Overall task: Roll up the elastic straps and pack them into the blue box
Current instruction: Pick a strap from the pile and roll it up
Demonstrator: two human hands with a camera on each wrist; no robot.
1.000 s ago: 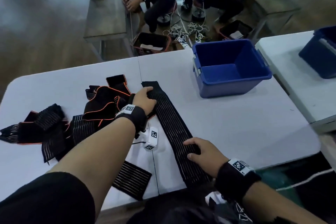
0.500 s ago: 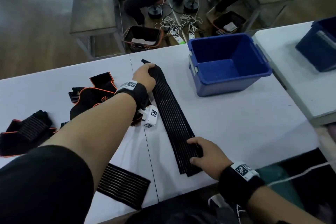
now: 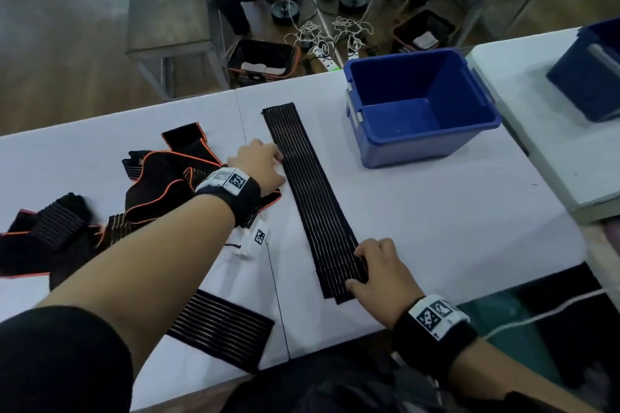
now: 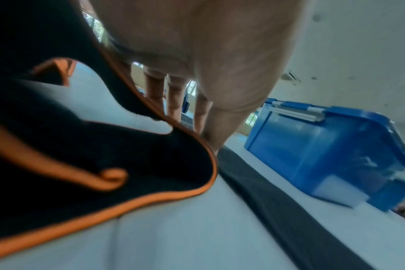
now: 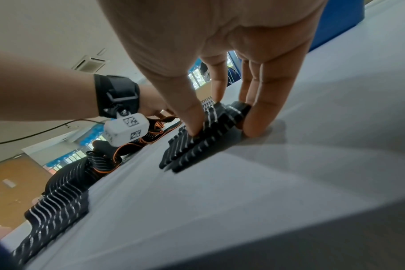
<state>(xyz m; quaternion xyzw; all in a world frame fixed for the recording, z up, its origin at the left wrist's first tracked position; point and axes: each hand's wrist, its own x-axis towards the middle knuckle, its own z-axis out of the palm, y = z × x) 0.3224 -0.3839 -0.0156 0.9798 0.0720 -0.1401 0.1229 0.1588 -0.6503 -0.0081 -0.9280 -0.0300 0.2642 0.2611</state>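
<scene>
long strap [image 3: 312,198] flat on table [image 3: 436,228] — near end under right hand [image 3: 382,273], thumb and straight fingertips pressing it; table's near edge just behind that wrist. left hand [image 3: 260,163] fingers extended, tips touching the strap's left edge farther along. bare table right of both hands — blue box [image 3: 419,147] beyond the right hand, apart from the strap. strap pile [image 3: 161,184] under the left wrist.

Strap [image 3: 312,198] is ribbed, matt black elastic cloth (pale stripes woven in), blue box [image 3: 419,144] smooth glossy plastic, table [image 3: 436,228] smooth matt white.
</scene>
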